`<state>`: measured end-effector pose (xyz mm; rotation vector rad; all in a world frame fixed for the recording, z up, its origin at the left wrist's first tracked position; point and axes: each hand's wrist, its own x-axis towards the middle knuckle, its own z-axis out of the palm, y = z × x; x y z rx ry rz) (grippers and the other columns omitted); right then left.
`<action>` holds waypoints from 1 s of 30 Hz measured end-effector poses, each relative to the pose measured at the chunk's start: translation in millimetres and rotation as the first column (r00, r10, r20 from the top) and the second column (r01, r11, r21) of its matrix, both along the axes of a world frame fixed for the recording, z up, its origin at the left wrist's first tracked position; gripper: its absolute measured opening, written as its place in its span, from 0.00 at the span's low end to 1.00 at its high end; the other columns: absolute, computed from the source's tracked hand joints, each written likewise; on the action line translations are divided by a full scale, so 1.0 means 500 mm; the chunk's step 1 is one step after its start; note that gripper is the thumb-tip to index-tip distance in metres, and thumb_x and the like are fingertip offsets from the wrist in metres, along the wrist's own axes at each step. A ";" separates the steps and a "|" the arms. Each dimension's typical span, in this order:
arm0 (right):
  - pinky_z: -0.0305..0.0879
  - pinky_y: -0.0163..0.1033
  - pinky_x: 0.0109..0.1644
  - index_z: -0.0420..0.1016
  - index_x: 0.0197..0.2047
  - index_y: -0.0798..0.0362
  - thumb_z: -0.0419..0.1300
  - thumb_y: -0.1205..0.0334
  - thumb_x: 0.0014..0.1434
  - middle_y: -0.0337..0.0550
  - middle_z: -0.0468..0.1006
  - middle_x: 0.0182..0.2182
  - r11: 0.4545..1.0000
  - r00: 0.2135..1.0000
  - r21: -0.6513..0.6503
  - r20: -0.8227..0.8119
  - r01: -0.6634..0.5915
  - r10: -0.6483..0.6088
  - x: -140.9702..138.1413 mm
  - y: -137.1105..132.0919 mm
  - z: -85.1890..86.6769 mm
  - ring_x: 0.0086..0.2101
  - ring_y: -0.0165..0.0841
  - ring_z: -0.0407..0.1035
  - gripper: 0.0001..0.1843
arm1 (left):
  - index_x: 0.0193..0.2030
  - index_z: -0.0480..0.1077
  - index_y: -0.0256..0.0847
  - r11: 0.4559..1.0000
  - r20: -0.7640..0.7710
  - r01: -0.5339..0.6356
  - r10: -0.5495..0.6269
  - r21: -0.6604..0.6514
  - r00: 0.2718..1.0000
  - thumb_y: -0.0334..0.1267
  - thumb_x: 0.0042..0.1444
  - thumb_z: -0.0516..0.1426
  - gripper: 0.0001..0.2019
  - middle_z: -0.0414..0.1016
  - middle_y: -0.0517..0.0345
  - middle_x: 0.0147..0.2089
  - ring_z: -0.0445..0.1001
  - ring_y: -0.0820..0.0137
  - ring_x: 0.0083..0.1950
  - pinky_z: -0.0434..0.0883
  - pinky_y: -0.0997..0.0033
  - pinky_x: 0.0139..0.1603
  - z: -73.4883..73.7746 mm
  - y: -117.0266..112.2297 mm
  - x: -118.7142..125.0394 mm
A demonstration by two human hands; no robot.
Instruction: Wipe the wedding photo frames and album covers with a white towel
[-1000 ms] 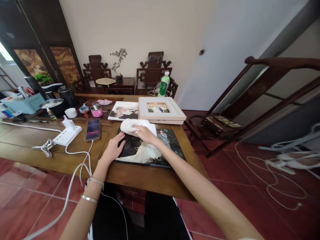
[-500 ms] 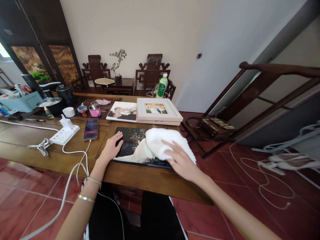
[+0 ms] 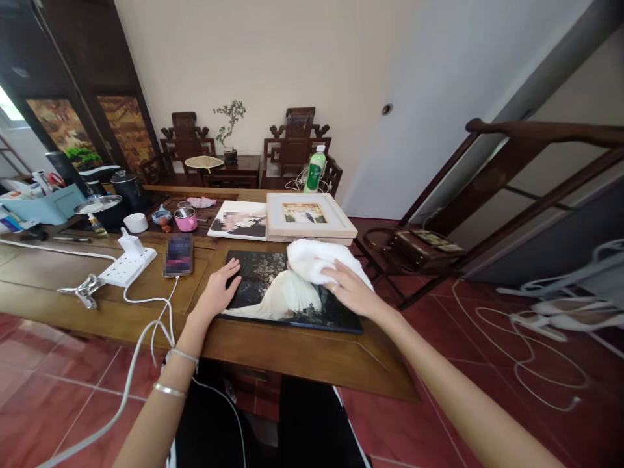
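Note:
A dark photo panel [image 3: 277,299] with a pale flowing dress printed on it lies flat on the wooden table. My left hand [image 3: 218,290] rests on the panel's left edge, its fingers stretched out over the surface. A fluffy white towel [image 3: 319,255] covers the panel's upper right part. My right hand [image 3: 351,291] grips that towel from above and presses it onto the panel; some of the fingers sink into the pile.
Beyond the panel lie a framed photo [image 3: 336,224] and a smaller photo print [image 3: 234,224]. A green bottle [image 3: 316,170] stands behind them. To the left are a phone [image 3: 178,255], a power strip [image 3: 127,270], cables and a pink cup [image 3: 185,223].
My right hand has moved the towel away from me and slightly left, uncovering the panel's lower right part. My left hand has stayed on the left edge.

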<state>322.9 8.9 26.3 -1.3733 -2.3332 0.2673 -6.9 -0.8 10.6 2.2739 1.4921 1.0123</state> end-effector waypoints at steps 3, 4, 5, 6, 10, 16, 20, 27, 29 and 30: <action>0.51 0.60 0.64 0.75 0.48 0.50 0.49 0.66 0.57 0.48 0.73 0.55 0.998 0.998 0.014 -0.007 0.058 -0.058 -0.009 0.051 -0.003 0.58 0.44 0.62 0.19 | 0.56 0.70 0.30 1.000 0.007 0.000 0.000 -0.003 1.000 0.40 0.61 0.50 0.21 0.67 0.42 0.61 0.63 0.60 0.65 0.60 0.57 0.67 0.001 -0.001 0.000; 0.50 0.60 0.65 0.75 0.47 0.50 0.49 0.67 0.56 0.47 0.73 0.55 0.998 0.999 0.029 -0.010 0.052 -0.051 -0.013 0.053 -0.004 0.59 0.43 0.61 0.19 | 0.56 0.70 0.30 1.000 0.011 -0.002 0.002 -0.006 1.000 0.40 0.61 0.50 0.21 0.67 0.42 0.61 0.63 0.60 0.65 0.60 0.57 0.67 0.001 0.000 0.000; 0.49 0.60 0.65 0.75 0.46 0.50 0.49 0.68 0.55 0.47 0.72 0.56 0.998 0.999 0.050 -0.011 0.035 -0.034 -0.015 0.047 -0.005 0.60 0.43 0.60 0.18 | 0.55 0.71 0.30 1.000 0.015 -0.006 0.006 -0.010 1.000 0.40 0.61 0.50 0.21 0.67 0.42 0.61 0.63 0.60 0.65 0.59 0.57 0.67 0.001 0.001 -0.001; 0.48 0.60 0.65 0.75 0.44 0.51 0.49 0.69 0.55 0.48 0.72 0.57 0.997 1.000 0.073 -0.010 0.012 -0.011 -0.017 0.034 -0.007 0.61 0.43 0.58 0.18 | 0.55 0.71 0.30 1.000 0.020 -0.010 0.010 -0.016 1.000 0.40 0.61 0.50 0.21 0.68 0.42 0.61 0.63 0.60 0.65 0.59 0.58 0.67 0.000 0.003 -0.001; 0.45 0.61 0.66 0.75 0.38 0.54 0.50 0.72 0.52 0.56 0.67 0.60 0.987 0.996 0.132 0.007 -0.092 0.092 -0.017 -0.071 -0.008 0.63 0.43 0.54 0.15 | 0.55 0.71 0.31 0.999 0.031 -0.016 0.018 -0.051 0.999 0.39 0.60 0.50 0.20 0.67 0.44 0.61 0.63 0.62 0.66 0.58 0.58 0.68 0.000 0.011 -0.003; 0.42 0.61 0.67 0.71 0.30 0.51 0.50 0.75 0.49 0.48 0.62 0.63 0.959 0.962 0.078 0.053 -0.272 0.269 -0.012 -0.234 0.022 0.65 0.42 0.48 0.13 | 0.55 0.71 0.34 0.998 0.064 -0.029 0.033 -0.059 0.997 0.37 0.59 0.51 0.20 0.68 0.46 0.61 0.63 0.63 0.65 0.59 0.56 0.67 0.000 0.011 0.000; 0.45 0.60 0.67 0.72 0.31 0.51 0.50 0.74 0.48 0.48 0.63 0.63 0.955 0.956 0.061 0.003 -0.292 0.292 -0.003 -0.233 0.023 0.63 0.43 0.53 0.13 | 0.56 0.70 0.34 0.999 0.036 -0.019 0.020 -0.030 0.999 0.40 0.61 0.50 0.20 0.67 0.45 0.62 0.62 0.62 0.66 0.59 0.56 0.67 -0.001 0.004 0.004; 0.50 0.58 0.65 0.76 0.42 0.50 0.49 0.68 0.54 0.46 0.69 0.59 0.995 0.997 0.067 0.001 -0.072 0.072 0.000 -0.030 0.006 0.60 0.43 0.59 0.17 | 0.57 0.69 0.33 0.999 0.018 -0.008 0.009 -0.038 1.000 0.43 0.62 0.51 0.22 0.65 0.43 0.63 0.61 0.59 0.67 0.58 0.55 0.68 0.000 0.001 0.001; 0.51 0.58 0.64 0.75 0.46 0.49 0.49 0.67 0.56 0.45 0.74 0.54 0.999 1.000 0.052 -0.005 -0.002 0.002 -0.004 0.028 0.009 0.57 0.43 0.63 0.19 | 0.58 0.69 0.33 0.999 0.014 -0.010 0.011 -0.046 1.000 0.43 0.62 0.50 0.22 0.65 0.43 0.63 0.60 0.60 0.67 0.57 0.55 0.68 0.000 0.001 0.000; 0.52 0.58 0.64 0.75 0.47 0.49 0.48 0.66 0.56 0.45 0.76 0.52 0.999 1.000 0.045 -0.009 0.026 -0.025 -0.006 0.048 0.009 0.56 0.43 0.65 0.19 | 0.58 0.68 0.33 0.999 0.011 -0.011 0.012 -0.047 1.000 0.43 0.62 0.50 0.22 0.65 0.43 0.64 0.60 0.60 0.67 0.57 0.55 0.68 0.000 0.002 0.000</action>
